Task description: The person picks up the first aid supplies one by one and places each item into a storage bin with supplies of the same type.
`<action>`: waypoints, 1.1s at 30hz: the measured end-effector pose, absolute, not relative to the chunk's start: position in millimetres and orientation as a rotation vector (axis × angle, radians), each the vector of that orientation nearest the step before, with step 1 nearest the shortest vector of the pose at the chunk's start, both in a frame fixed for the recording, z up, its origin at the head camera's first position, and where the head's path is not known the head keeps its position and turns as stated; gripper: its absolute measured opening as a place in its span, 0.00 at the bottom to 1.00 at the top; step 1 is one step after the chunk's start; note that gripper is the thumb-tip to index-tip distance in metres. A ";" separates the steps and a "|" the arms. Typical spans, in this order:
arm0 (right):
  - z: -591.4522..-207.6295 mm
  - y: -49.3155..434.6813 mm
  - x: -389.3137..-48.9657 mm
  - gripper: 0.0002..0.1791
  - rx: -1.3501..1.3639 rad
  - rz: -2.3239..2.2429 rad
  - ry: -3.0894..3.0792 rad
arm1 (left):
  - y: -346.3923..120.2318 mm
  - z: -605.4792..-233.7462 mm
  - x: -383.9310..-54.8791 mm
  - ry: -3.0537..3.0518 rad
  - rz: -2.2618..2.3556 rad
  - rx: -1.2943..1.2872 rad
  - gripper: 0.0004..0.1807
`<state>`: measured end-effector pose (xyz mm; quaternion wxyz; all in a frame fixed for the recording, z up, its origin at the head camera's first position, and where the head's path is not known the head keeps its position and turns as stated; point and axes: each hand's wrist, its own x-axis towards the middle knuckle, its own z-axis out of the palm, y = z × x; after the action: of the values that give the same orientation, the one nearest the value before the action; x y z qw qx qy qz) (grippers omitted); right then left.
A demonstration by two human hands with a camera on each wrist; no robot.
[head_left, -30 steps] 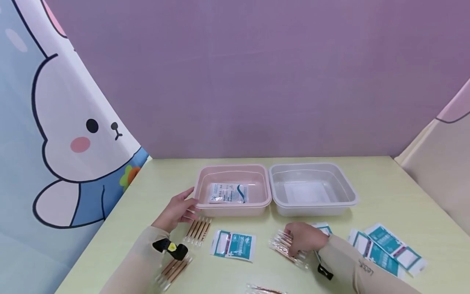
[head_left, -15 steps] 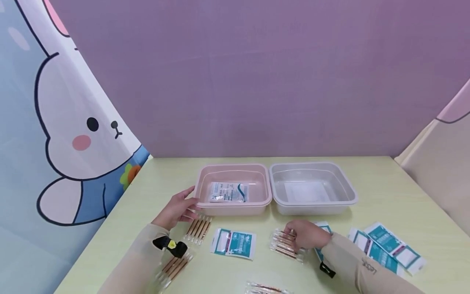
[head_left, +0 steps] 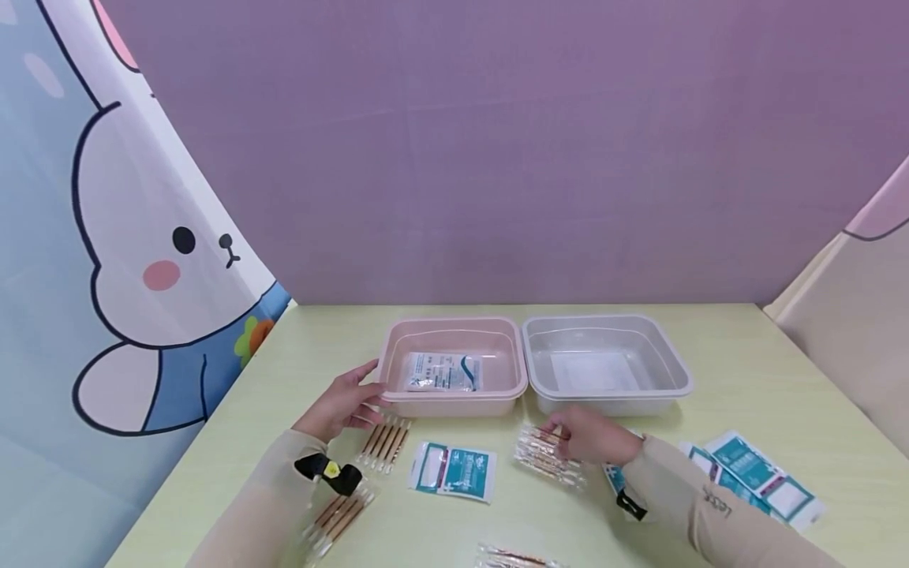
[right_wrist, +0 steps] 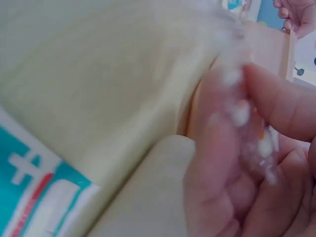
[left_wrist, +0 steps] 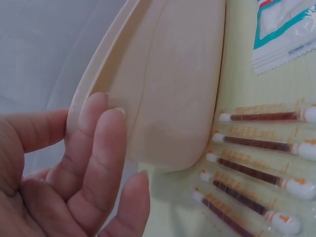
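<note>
My left hand (head_left: pixel 346 406) holds the left rim of a pink plastic basin (head_left: pixel 447 406); in the left wrist view the thumb is at the rim and the fingers lie along the outer wall. My right hand (head_left: pixel 596 438) pinches a clear pack of iodine cotton swabs (head_left: pixel 536 456) by its edge, in front of a grey basin (head_left: pixel 604 406). In the right wrist view this pack (right_wrist: pixel 242 113) is blurred between thumb and fingers. Inside the pink basin lies a white-and-blue printed packet (head_left: pixel 442 372). A flat white rectangle (head_left: pixel 595 371) shows in the grey basin.
Near the left hand lie two more swab packs, one upper (head_left: pixel 384 444) and one lower (head_left: pixel 339 522). Another swab pack (head_left: pixel 514 558) is cut off at the bottom. A teal-and-white packet (head_left: pixel 453 472) lies mid-table; overlapping teal packets (head_left: pixel 763 477) lie right, one more (head_left: pixel 615 478) under the right forearm.
My right hand has raised the swab pack off the table and moved it slightly away from me, towards the basins. The left hand stays on the pink basin's rim.
</note>
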<state>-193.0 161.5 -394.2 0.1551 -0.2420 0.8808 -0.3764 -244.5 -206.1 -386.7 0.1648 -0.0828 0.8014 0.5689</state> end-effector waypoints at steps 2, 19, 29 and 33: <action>-390.8 159.3 -193.0 0.14 -0.663 -1.114 2.513 | -206.3 -386.9 -244.6 2.284 1.622 -0.234 0.33; -356.8 140.9 -205.6 0.10 -0.565 -1.081 2.566 | -208.6 -390.4 -243.7 2.302 1.625 -0.217 0.32; -342.6 133.5 -218.3 0.09 -0.668 -1.076 2.627 | -206.6 -390.5 -245.3 2.310 1.617 -0.229 0.32; -337.8 131.8 -221.1 0.10 -0.623 -1.089 2.606 | -206.1 -389.6 -244.9 2.310 1.610 -0.232 0.33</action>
<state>-221.1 131.8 -337.8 0.1243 -0.2136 0.8941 -0.3736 -244.9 -206.1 -389.6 0.1575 -0.0810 0.8075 0.5627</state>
